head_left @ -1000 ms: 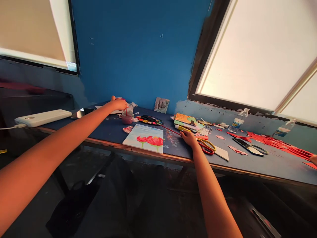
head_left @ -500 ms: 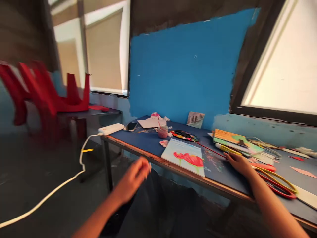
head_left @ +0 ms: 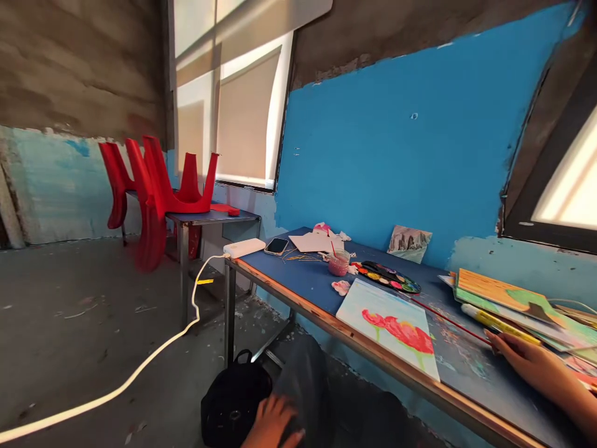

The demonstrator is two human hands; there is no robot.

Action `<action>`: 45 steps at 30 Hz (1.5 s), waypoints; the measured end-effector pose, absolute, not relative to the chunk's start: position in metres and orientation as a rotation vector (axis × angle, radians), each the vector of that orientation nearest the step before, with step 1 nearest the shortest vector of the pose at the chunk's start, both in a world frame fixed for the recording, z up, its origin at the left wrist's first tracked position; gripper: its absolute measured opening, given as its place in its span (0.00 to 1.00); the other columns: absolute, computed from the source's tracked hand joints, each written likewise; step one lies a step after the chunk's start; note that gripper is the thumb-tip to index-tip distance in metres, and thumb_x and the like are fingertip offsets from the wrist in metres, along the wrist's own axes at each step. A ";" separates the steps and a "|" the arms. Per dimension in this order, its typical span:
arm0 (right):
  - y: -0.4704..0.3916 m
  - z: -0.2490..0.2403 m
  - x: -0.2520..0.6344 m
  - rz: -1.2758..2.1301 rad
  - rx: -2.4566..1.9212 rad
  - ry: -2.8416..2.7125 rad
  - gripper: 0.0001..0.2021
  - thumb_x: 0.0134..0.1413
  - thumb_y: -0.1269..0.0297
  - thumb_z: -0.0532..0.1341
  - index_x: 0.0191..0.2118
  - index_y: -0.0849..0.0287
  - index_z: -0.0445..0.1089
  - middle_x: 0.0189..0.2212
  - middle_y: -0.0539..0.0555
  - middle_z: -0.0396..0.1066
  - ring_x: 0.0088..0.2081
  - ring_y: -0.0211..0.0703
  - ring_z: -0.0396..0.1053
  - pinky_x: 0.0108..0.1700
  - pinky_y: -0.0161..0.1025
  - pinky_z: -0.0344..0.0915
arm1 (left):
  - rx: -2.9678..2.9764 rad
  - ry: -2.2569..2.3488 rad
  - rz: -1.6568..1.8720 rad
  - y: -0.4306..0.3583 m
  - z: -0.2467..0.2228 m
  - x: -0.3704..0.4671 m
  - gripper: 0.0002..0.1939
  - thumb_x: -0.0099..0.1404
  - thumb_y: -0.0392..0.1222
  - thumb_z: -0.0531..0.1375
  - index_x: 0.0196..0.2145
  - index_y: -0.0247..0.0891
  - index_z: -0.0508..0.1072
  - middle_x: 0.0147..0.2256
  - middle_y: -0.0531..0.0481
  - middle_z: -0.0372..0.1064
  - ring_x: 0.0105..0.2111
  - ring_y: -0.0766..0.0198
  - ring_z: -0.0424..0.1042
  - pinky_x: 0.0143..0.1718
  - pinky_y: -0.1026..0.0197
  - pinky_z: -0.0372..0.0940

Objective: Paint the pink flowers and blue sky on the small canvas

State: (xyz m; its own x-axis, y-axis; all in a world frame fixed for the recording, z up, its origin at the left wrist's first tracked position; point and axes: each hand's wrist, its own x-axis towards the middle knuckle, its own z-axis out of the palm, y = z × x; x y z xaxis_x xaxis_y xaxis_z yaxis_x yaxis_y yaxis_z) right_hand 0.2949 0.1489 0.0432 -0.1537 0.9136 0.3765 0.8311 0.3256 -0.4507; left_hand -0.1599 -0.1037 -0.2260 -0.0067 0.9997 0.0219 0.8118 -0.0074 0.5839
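My right hand rests at the right of the blue table, its fingers pinched on the end of a long red paintbrush. The brush points left toward a round paint palette. In front of the palette, at the table's edge, lies a canvas painted with red flowers on pale blue. Below the table my left hand is low over my dark-clothed leg, fingers apart and slightly blurred, with nothing seen in it. A black bag is on the floor beside it.
A jar of pink water, crumpled tissue, a phone and a white power strip with a trailing cable are on the left. Painted boards lie at the right. Red chairs stand upturned farther back.
The view has turned left, bringing the black bag into sight. My left hand has dropped from near the table edge to my leg, and its fingers have opened. My right hand still holds the brush.
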 end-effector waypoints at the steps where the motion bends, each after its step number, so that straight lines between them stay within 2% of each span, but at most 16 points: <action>1: 0.151 0.043 0.295 0.219 -1.560 -1.980 0.19 0.33 0.37 0.60 0.17 0.47 0.68 0.26 0.65 0.77 0.29 0.61 0.75 0.36 0.55 0.73 | 1.871 1.807 0.537 -0.097 -0.241 -0.149 0.22 0.66 0.61 0.59 0.53 0.53 0.75 0.62 0.46 0.65 0.63 0.41 0.58 0.65 0.34 0.48; 3: 0.154 0.042 0.297 0.251 -1.597 -1.948 0.19 0.31 0.36 0.61 0.17 0.46 0.69 0.27 0.66 0.76 0.30 0.63 0.75 0.38 0.58 0.72 | 1.890 1.713 0.484 -0.087 -0.264 -0.132 0.16 0.69 0.59 0.58 0.49 0.57 0.77 0.60 0.49 0.69 0.62 0.44 0.61 0.65 0.34 0.45; 4: 0.155 0.041 0.298 0.245 -1.593 -1.952 0.21 0.32 0.34 0.60 0.17 0.46 0.68 0.26 0.66 0.76 0.29 0.63 0.75 0.38 0.59 0.72 | 1.926 1.660 0.516 -0.084 -0.270 -0.128 0.16 0.69 0.60 0.56 0.47 0.57 0.78 0.58 0.49 0.71 0.60 0.45 0.63 0.65 0.36 0.45; 8: 0.155 0.038 0.301 0.139 -1.535 -2.039 0.27 0.40 0.28 0.54 0.18 0.48 0.68 0.23 0.61 0.75 0.27 0.57 0.74 0.34 0.54 0.71 | 1.937 1.552 0.668 -0.091 -0.263 -0.133 0.32 0.66 0.73 0.46 0.39 0.48 0.79 0.46 0.45 0.78 0.50 0.50 0.70 0.59 0.46 0.56; 10: 0.150 0.039 0.299 0.074 -1.522 -2.076 0.28 0.42 0.29 0.53 0.19 0.51 0.68 0.21 0.57 0.74 0.26 0.53 0.74 0.32 0.48 0.71 | 1.858 1.554 0.744 -0.100 -0.248 -0.137 0.40 0.68 0.73 0.37 0.33 0.43 0.78 0.38 0.44 0.77 0.44 0.54 0.73 0.51 0.53 0.62; 14: 0.137 0.045 0.290 0.017 -1.511 -2.087 0.28 0.47 0.33 0.49 0.20 0.53 0.68 0.21 0.55 0.74 0.26 0.48 0.73 0.31 0.42 0.68 | 1.831 1.559 0.733 -0.111 -0.224 -0.135 0.35 0.69 0.70 0.44 0.30 0.41 0.77 0.36 0.47 0.75 0.41 0.57 0.72 0.45 0.59 0.62; 23: 0.129 0.048 0.283 0.010 -1.529 -2.068 0.30 0.46 0.31 0.47 0.19 0.54 0.64 0.17 0.54 0.69 0.23 0.46 0.68 0.29 0.42 0.65 | 1.829 1.559 0.723 -0.111 -0.221 -0.133 0.30 0.71 0.65 0.48 0.30 0.42 0.78 0.35 0.51 0.74 0.41 0.60 0.72 0.44 0.61 0.60; 30: 0.137 0.043 0.291 -0.012 -1.516 -2.079 0.29 0.47 0.33 0.49 0.20 0.55 0.67 0.18 0.53 0.69 0.23 0.44 0.68 0.28 0.39 0.65 | 1.833 1.559 0.721 -0.112 -0.218 -0.134 0.30 0.71 0.65 0.48 0.31 0.42 0.79 0.35 0.51 0.75 0.41 0.60 0.72 0.46 0.61 0.60; 37: 0.140 0.041 0.295 0.008 -1.567 -2.083 0.26 0.49 0.37 0.49 0.22 0.54 0.67 0.19 0.53 0.70 0.25 0.45 0.69 0.30 0.41 0.65 | 1.815 1.583 0.692 -0.113 -0.215 -0.134 0.29 0.70 0.65 0.48 0.32 0.43 0.79 0.36 0.51 0.75 0.41 0.59 0.71 0.47 0.61 0.61; 45: 0.129 0.047 0.284 0.005 -1.530 -2.027 0.29 0.51 0.33 0.48 0.21 0.54 0.66 0.19 0.54 0.69 0.25 0.46 0.68 0.31 0.42 0.65 | 1.848 1.490 0.729 -0.116 -0.214 -0.133 0.30 0.72 0.64 0.47 0.30 0.42 0.78 0.34 0.51 0.74 0.40 0.61 0.72 0.45 0.62 0.61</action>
State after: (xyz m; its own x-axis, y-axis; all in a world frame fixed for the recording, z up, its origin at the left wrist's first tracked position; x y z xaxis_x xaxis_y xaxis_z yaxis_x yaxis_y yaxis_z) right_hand 0.2843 0.1287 0.0465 -0.1623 0.8784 0.4496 0.8760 0.3380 -0.3441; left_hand -0.1334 -0.1164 -0.2141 0.2005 0.9794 0.0239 0.6202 -0.1458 0.7708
